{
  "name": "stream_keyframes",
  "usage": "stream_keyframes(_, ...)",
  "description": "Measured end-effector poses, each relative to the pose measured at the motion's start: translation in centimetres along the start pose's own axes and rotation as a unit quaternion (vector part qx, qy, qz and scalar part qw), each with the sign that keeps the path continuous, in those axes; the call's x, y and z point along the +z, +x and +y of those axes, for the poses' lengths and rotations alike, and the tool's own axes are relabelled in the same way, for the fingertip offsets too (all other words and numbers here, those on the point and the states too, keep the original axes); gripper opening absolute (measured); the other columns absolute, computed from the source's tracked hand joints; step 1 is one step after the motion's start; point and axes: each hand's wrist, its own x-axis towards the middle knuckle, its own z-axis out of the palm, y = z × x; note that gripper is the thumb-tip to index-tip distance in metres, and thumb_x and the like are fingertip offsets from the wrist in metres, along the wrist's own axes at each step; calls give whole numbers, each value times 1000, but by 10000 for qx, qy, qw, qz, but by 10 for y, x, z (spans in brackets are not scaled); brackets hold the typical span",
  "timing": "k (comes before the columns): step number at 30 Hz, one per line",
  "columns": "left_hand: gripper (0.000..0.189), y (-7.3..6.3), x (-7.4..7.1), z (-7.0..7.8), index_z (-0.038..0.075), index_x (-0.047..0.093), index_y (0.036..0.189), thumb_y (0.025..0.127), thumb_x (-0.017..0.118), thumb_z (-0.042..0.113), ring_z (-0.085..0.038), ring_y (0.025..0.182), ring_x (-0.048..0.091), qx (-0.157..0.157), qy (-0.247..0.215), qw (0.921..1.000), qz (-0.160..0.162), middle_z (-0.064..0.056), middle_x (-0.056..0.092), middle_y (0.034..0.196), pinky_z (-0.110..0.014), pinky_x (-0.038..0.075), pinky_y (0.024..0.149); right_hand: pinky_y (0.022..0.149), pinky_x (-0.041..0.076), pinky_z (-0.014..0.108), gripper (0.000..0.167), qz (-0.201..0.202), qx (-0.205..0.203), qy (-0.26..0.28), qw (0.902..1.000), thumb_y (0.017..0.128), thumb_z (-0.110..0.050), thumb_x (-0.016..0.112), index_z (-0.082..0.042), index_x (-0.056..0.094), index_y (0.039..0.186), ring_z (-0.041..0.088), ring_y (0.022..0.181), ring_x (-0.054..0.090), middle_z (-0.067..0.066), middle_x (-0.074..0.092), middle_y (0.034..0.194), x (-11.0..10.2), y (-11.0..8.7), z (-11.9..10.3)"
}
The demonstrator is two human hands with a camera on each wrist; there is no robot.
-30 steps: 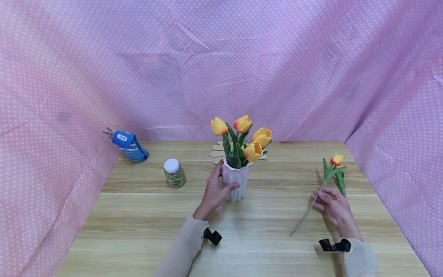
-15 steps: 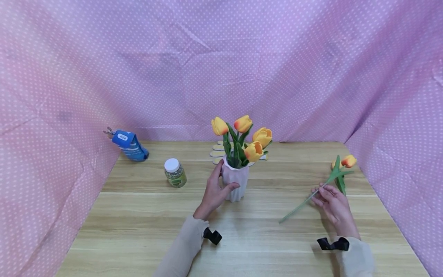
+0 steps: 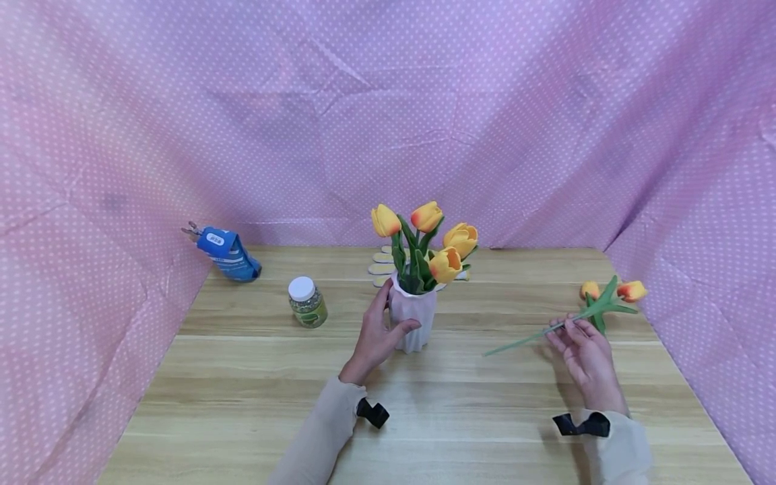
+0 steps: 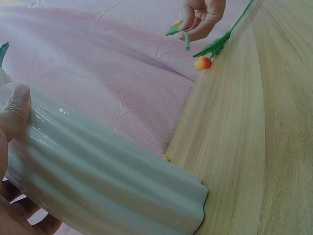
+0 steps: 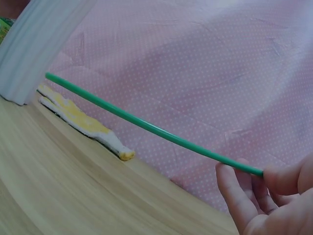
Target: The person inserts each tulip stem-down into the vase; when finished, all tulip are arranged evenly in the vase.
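Note:
A white ribbed vase [image 3: 413, 318] stands upright mid-table with several yellow-orange tulips [image 3: 445, 265] in it. My left hand [image 3: 377, 335] grips the vase from its left side, thumb across the front; the left wrist view shows the glossy vase wall [image 4: 107, 166] close up. Over the right of the table my right hand [image 3: 585, 353] pinches a single tulip by its green stem [image 5: 146, 128] between thumb and fingers. That tulip's bloom [image 3: 632, 291] points right and the bare stem end points left toward the vase. Another tulip [image 3: 589, 290] lies behind the right hand, partly hidden.
Left of the vase stands a jar with a white lid [image 3: 308, 303]. A blue clipped bag [image 3: 230, 254] is at the back left corner. Yellow-and-white gloves [image 5: 88, 120] lie behind the vase. A pink dotted cloth [image 3: 388, 121] hangs round the table's back and sides.
The tulip in my right hand has swung from steep to nearly level, its bloom going right and its stem end rising leftward. My left hand keeps its grip on the vase.

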Motion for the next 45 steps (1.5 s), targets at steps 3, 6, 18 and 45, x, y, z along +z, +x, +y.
stream_keyframes(3,92,0,0,0,10,26,159,86,78,29,-30,137,50,14,22,10000,2,-11,45,156,-52,45,112,82,63,37,24,109,-31,-24,9999,102,5,41,3,64,97,24,90,73,12,71,92,3,-1,0)
stream_keyframes(6,92,0,0,1,11,26,159,86,78,28,-30,137,51,46,43,10000,6,-11,46,155,-51,46,111,84,63,36,20,175,-43,-83,9998,102,5,43,2,62,98,23,91,72,11,70,92,8,-2,0)
stream_keyframes(18,91,-1,0,0,12,26,159,87,78,29,-29,136,52,78,24,10000,-1,-10,46,156,-50,47,111,82,63,41,24,-164,-359,323,9987,103,6,39,3,61,97,27,93,73,14,70,91,27,-5,1)
stream_keyframes(45,91,0,-1,1,11,27,158,86,79,29,-30,137,51,75,70,9999,15,-12,46,156,-51,46,112,83,63,40,20,-520,-736,452,9949,103,6,41,5,61,98,29,93,72,18,70,92,86,-7,14)
